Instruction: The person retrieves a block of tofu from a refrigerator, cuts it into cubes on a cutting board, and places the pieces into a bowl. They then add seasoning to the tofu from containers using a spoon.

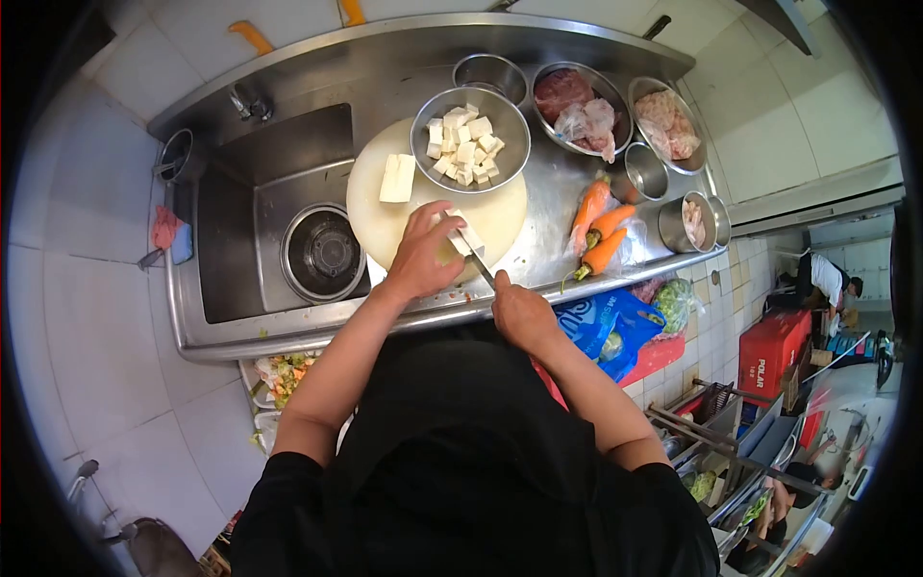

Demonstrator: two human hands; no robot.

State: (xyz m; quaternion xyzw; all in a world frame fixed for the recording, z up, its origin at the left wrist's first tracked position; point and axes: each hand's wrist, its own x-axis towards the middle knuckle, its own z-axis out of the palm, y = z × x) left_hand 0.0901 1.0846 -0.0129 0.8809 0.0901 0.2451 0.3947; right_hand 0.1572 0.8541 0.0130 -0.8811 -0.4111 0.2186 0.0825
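My left hand [425,255] is bent over a white block of tofu [465,236] on the round cutting board [382,226], its fingers against the block. In my right hand [520,313] is the handle of a knife [478,264], whose blade lies at the tofu. Another uncut tofu block [397,179] rests farther left on the board. Behind my hands, a steel bowl [520,144] of tofu cubes [467,146] stands partly on the board. My fingers hide part of the tofu being held.
To the left is a sink [229,240] with a round strainer pot [324,252]. Several carrots [603,252] lie right of the board, with steel bowls of meat [565,94] behind them. Blue bags [615,322] sit below the counter edge. Other people [829,279] are at far right.
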